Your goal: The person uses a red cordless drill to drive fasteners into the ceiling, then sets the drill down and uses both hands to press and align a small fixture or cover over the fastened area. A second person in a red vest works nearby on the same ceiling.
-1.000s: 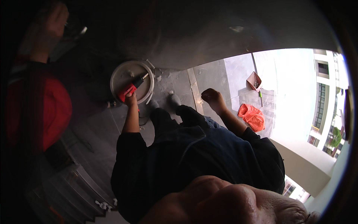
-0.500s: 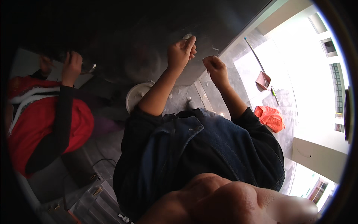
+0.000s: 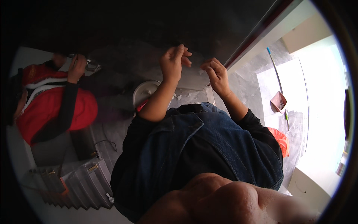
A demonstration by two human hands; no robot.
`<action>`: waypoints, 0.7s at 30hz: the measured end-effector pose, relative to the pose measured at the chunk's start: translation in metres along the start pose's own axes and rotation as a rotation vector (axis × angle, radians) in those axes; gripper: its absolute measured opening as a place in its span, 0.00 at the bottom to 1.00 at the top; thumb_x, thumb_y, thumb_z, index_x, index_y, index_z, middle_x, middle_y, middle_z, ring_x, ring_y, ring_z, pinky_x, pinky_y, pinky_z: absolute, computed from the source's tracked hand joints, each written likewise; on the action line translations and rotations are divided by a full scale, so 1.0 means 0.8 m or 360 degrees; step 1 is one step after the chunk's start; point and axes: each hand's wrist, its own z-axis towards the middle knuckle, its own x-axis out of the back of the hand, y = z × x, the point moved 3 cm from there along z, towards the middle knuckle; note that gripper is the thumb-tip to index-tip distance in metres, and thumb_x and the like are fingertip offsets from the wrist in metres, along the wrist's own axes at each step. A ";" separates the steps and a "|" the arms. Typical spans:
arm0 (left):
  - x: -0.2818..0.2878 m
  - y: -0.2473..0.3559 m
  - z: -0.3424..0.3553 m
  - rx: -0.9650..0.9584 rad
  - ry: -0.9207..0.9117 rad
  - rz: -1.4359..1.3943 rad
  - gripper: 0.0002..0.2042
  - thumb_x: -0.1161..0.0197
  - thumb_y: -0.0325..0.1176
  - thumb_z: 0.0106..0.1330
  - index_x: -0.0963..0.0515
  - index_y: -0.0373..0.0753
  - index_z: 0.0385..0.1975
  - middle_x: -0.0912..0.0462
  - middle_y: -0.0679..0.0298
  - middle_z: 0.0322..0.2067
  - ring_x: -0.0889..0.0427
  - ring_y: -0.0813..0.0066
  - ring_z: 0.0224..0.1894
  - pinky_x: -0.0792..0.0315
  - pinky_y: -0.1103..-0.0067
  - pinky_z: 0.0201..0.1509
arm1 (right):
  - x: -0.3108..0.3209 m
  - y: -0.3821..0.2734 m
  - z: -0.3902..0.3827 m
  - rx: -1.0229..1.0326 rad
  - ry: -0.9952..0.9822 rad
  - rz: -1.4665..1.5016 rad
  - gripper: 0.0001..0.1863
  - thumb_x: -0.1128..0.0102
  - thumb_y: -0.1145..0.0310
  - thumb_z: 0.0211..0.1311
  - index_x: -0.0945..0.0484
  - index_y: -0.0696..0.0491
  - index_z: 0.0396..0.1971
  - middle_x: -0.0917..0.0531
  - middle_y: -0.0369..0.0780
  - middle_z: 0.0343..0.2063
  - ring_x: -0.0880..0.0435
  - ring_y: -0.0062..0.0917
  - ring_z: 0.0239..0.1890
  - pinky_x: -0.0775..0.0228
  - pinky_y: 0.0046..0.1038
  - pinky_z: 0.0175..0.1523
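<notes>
Right in front of us is the dark wall (image 3: 214, 39), nearest to both hands: in the left grip (image 3: 182, 56) thumb and forefinger sit close together, the right grip (image 3: 207, 66) is half curled, and we can't tell whether either holds anything or touches the wall. Below the left one we see a pale bucket (image 3: 143, 89), partly hidden; farther out are a pinkish dustpan (image 3: 276, 103), an orange bag (image 3: 280, 142) and, leftward, a person in red (image 3: 82, 112).

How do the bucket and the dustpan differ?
The bucket is round and pale; the dustpan is angular and pink. The left forearm partly hides the bucket, while the dustpan is in plain view. The bucket sits in dimmer light than the dustpan. Both are on the floor.
</notes>
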 end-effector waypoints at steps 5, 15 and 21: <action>-0.001 0.013 -0.009 0.0014 0.0043 -0.0057 0.13 0.38 0.37 0.63 0.23 0.30 0.29 0.20 0.56 0.20 0.26 0.76 0.11 0.32 0.82 0.13 | -0.010 0.004 0.005 -0.0035 -0.0010 0.0054 0.05 0.47 0.76 0.57 0.22 0.61 0.27 0.23 0.41 0.28 0.23 0.25 0.29 0.32 0.23 0.34; 0.001 0.006 -0.002 0.0170 0.0011 -0.0183 0.13 0.37 0.37 0.62 0.24 0.31 0.29 0.20 0.56 0.21 0.25 0.75 0.13 0.31 0.81 0.13 | -0.024 0.020 0.000 -0.0239 -0.0102 0.0163 0.06 0.48 0.75 0.60 0.24 0.60 0.28 0.25 0.37 0.27 0.26 0.19 0.30 0.35 0.20 0.36; 0.002 0.006 -0.006 0.0240 0.0047 -0.0250 0.12 0.38 0.36 0.63 0.24 0.32 0.29 0.20 0.56 0.22 0.25 0.75 0.13 0.30 0.81 0.13 | -0.033 0.021 -0.005 -0.0187 -0.0200 0.0256 0.05 0.47 0.75 0.60 0.25 0.61 0.28 0.24 0.36 0.28 0.26 0.18 0.31 0.34 0.20 0.37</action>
